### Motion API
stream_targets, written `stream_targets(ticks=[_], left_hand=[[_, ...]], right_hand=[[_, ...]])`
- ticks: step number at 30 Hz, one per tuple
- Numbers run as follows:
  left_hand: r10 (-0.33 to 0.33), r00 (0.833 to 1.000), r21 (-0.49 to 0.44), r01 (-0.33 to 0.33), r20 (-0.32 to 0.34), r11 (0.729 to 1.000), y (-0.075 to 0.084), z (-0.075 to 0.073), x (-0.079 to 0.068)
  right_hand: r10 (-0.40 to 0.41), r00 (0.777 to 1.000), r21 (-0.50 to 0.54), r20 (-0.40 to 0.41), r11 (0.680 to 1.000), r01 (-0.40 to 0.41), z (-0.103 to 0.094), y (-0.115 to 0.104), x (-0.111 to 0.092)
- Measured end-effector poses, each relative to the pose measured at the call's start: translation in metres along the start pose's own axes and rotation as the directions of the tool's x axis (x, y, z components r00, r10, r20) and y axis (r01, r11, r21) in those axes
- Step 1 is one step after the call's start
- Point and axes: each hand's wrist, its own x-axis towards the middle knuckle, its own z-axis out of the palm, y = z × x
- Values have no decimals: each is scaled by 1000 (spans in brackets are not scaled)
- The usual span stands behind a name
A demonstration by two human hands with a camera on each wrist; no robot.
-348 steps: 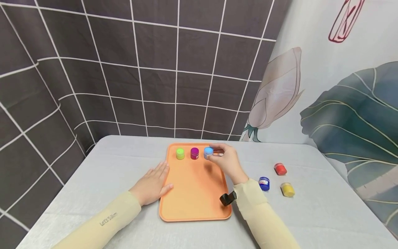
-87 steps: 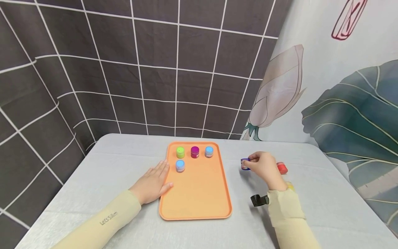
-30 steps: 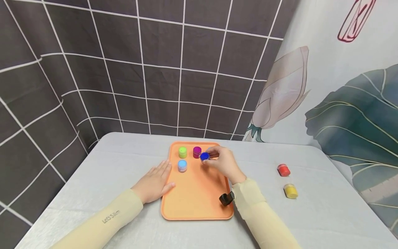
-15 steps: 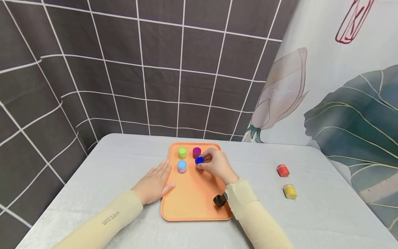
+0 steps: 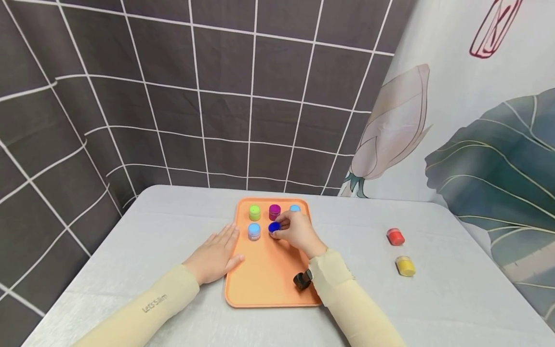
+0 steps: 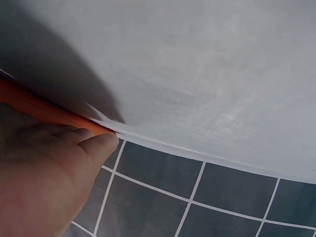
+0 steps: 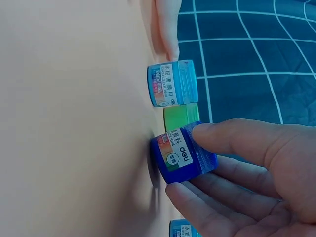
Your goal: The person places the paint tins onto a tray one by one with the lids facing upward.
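Dark-blue jar (image 7: 181, 155): tilted, ribbed lid (image 7: 204, 157), "deli" label (image 7: 177, 148) (smallest print unclear).

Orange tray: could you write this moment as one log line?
left hand: on edge of orange tray | right hand: holds dark blue jar | red jar, yellow jar: off tray

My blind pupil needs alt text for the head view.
A right hand holds a dark blue jar over an orange tray bearing a green jar, a purple jar and two light blue jars. The left hand rests on the tray's edge; a red jar and a yellow jar are to the right.
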Motion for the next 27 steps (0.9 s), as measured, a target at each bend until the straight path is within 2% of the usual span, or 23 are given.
stream_targets(ticks=[27], left_hand=[[-3, 1000, 19, 3, 12, 1000, -1, 1, 1]], right_hand=[[-1, 1000, 23, 6, 1000, 1, -5, 9, -3]])
